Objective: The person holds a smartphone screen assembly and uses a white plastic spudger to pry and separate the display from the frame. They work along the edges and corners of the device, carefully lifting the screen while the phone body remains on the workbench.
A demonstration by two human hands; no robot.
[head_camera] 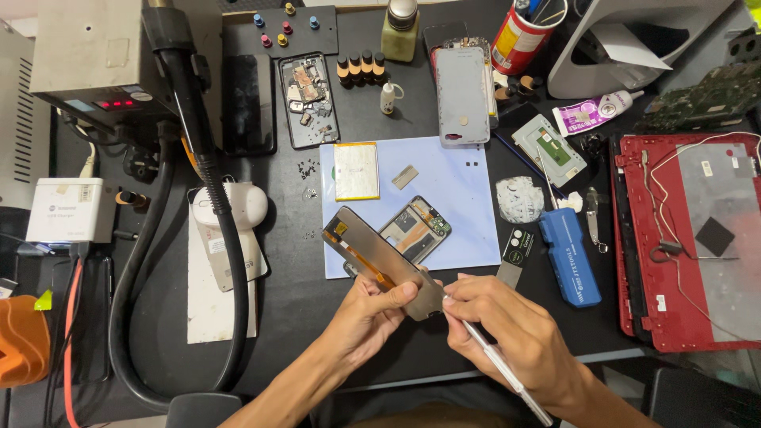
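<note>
Gripping phone screen panel point(380, 255) — tweezers point(495, 361) tip hidden behind it.

Both forearms come in bare from the bottom edge, with no sleeve reaching as far as the wrist. The left hand point(369, 317) and the right hand point(507, 333) wear no glove, ring, watch or band. The fingers point(396, 292) are slim, with short, plain, unpainted nails.
</note>
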